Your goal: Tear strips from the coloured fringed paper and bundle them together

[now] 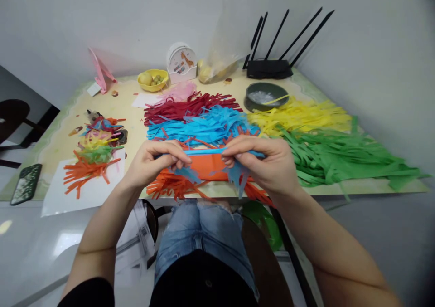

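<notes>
The left hand (161,157) and right hand (265,159) pinch a blue strip (205,152) between thumbs and fingers, over orange paper (209,165) near the front of the table (57,121). Its long axis runs left to right, nearly level; the fringe (236,174) apparently points toward the person.

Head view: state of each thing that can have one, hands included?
Left hand, pinching blue paper strip
Right hand, pinching same strip
Blue paper strip, straight, fringe hanging
Orange paper, fringed, middle uncut
Light-blue paper pile, fringed
Dark red paper, fringed
Yellow paper, fringed
Green paper, fringed
Yellow bowl, holding round fruit
Dark green bowl, holding something clear
Wi-Fi router, antennas raised
Phone, flat, patterned side up
Plastic bag, upright, yellowish contents
</notes>
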Demonstrator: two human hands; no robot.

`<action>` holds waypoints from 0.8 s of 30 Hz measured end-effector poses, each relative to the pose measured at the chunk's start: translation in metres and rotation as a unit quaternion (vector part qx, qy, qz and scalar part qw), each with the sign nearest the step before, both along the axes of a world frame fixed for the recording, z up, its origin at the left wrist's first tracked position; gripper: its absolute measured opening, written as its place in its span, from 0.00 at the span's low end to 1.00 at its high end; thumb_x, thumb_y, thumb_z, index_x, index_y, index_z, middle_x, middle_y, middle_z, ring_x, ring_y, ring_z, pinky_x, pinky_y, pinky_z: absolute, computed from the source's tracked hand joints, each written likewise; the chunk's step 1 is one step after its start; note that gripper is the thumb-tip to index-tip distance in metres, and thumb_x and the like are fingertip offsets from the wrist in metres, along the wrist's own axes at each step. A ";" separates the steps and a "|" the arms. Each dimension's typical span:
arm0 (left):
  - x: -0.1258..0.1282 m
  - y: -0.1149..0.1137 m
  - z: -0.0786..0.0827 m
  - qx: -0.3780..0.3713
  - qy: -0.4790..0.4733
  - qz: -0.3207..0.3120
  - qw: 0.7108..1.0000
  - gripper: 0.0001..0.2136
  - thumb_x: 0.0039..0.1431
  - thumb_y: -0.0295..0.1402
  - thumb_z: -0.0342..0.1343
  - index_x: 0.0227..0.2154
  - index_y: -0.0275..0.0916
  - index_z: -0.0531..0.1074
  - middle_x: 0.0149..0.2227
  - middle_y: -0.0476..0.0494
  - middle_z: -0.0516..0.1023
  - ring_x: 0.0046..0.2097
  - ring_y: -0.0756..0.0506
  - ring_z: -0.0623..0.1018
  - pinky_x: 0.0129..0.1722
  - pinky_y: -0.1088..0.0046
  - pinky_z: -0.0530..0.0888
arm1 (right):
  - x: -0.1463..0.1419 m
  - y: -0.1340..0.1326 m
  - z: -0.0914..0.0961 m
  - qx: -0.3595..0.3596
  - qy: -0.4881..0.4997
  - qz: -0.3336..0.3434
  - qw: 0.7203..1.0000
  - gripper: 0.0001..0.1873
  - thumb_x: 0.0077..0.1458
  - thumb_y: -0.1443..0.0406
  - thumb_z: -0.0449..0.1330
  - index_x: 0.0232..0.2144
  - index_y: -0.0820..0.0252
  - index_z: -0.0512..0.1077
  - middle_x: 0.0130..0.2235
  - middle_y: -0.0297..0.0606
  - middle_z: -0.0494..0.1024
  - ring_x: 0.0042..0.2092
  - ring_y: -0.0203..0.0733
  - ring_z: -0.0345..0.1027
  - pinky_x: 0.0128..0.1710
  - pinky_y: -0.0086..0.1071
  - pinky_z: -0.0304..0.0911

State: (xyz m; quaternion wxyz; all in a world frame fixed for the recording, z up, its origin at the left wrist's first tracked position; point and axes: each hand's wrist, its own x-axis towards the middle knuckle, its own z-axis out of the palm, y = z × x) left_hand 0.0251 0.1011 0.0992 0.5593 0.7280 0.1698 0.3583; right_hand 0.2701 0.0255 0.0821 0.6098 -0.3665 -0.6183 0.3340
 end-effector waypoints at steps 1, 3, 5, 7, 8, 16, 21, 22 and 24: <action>-0.002 -0.001 0.000 0.032 0.015 0.010 0.999 0.11 0.62 0.25 0.58 0.36 0.44 0.85 0.27 0.45 0.80 0.30 0.51 0.76 0.30 0.77 0.73 | 0.000 0.000 0.000 0.006 -0.006 -0.003 1.000 0.16 0.53 0.76 0.59 0.32 0.54 0.84 0.29 0.34 0.83 0.30 0.36 0.77 0.31 0.28 0.73; -0.006 -0.001 0.004 0.102 0.052 0.020 0.993 0.12 0.61 0.24 0.56 0.35 0.42 0.85 0.28 0.44 0.81 0.32 0.49 0.78 0.34 0.74 0.74 | 0.001 0.001 0.000 0.022 -0.030 -0.018 0.999 0.16 0.52 0.75 0.58 0.30 0.54 0.84 0.29 0.33 0.83 0.29 0.35 0.76 0.30 0.28 0.73; -0.009 -0.001 0.012 0.156 0.101 0.008 0.983 0.10 0.60 0.25 0.56 0.31 0.41 0.83 0.35 0.41 0.83 0.38 0.46 0.81 0.40 0.71 0.76 | 0.003 0.002 0.002 0.047 -0.078 -0.039 0.995 0.15 0.52 0.74 0.58 0.29 0.54 0.83 0.28 0.33 0.83 0.28 0.36 0.76 0.30 0.29 0.73; -0.009 0.000 0.022 0.186 0.135 0.007 0.973 0.09 0.62 0.28 0.56 0.29 0.40 0.82 0.46 0.38 0.84 0.47 0.42 0.82 0.49 0.65 0.76 | 0.004 0.004 0.004 0.079 -0.130 -0.045 0.987 0.14 0.53 0.73 0.58 0.30 0.54 0.83 0.28 0.34 0.83 0.30 0.38 0.77 0.32 0.31 0.74; -0.007 0.000 0.027 0.190 0.147 0.015 0.971 0.09 0.63 0.30 0.56 0.31 0.40 0.81 0.50 0.38 0.82 0.51 0.41 0.81 0.54 0.63 0.75 | 0.005 0.005 0.005 0.097 -0.148 -0.038 0.983 0.15 0.53 0.73 0.58 0.30 0.53 0.83 0.28 0.34 0.83 0.30 0.38 0.78 0.33 0.32 0.74; 0.024 0.008 0.031 0.118 0.258 -0.061 0.957 0.10 0.66 0.35 0.56 0.37 0.36 0.80 0.32 0.45 0.84 0.31 0.49 0.80 0.31 0.78 0.73 | 0.010 0.010 0.011 0.187 -0.221 0.004 0.957 0.17 0.53 0.76 0.57 0.35 0.52 0.82 0.33 0.35 0.85 0.37 0.38 0.80 0.40 0.31 0.75; 0.022 0.005 0.022 0.168 0.260 -0.001 0.951 0.10 0.66 0.35 0.57 0.32 0.36 0.79 0.29 0.46 0.82 0.29 0.50 0.78 0.30 0.78 0.71 | 0.014 0.009 0.002 0.210 -0.249 -0.012 0.945 0.16 0.55 0.74 0.57 0.35 0.51 0.82 0.34 0.35 0.85 0.37 0.37 0.81 0.40 0.30 0.76; 0.021 0.005 0.020 0.213 0.262 0.022 0.941 0.10 0.66 0.34 0.56 0.33 0.37 0.80 0.30 0.45 0.83 0.31 0.49 0.79 0.32 0.77 0.71 | 0.015 0.009 0.000 0.207 -0.253 -0.014 0.945 0.16 0.56 0.74 0.57 0.36 0.51 0.82 0.35 0.34 0.85 0.37 0.37 0.81 0.41 0.30 0.76; 0.018 0.008 0.013 0.336 0.262 0.078 0.901 0.10 0.68 0.34 0.54 0.37 0.39 0.80 0.32 0.44 0.83 0.34 0.47 0.79 0.38 0.73 0.72 | 0.019 0.011 0.001 0.179 -0.268 -0.007 0.947 0.17 0.56 0.74 0.58 0.40 0.50 0.82 0.38 0.35 0.86 0.40 0.38 0.81 0.44 0.31 0.76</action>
